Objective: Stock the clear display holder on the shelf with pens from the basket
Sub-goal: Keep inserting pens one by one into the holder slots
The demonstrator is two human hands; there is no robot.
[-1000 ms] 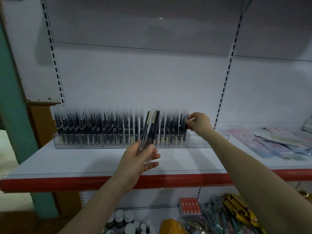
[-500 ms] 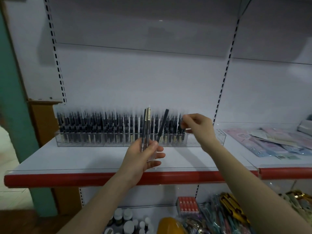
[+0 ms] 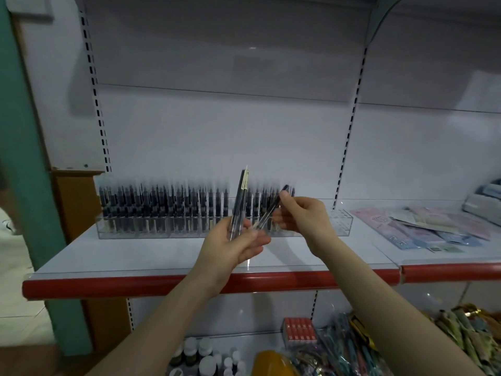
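A long clear display holder (image 3: 343, 222) stands on the white shelf (image 3: 151, 253), packed with several upright black pens (image 3: 168, 207); its right end holds none. My left hand (image 3: 235, 246) grips a small bunch of black pens (image 3: 240, 202) pointing up in front of the holder. My right hand (image 3: 301, 215) pinches the top of one tilted black pen (image 3: 271, 210) whose lower end still sits by my left fingers. The basket is not in view.
Flat pastel stationery packs (image 3: 423, 226) lie on the shelf to the right. The shelf has a red front edge (image 3: 135, 287). Below are small bottles (image 3: 206, 356), a red box (image 3: 299, 332) and bundles of coloured items (image 3: 461, 337). A green post (image 3: 29, 158) stands at the left.
My right hand left the holder's right end and came back to my left hand, where it took hold of one pen from the bunch. The left hand stayed nearly still.
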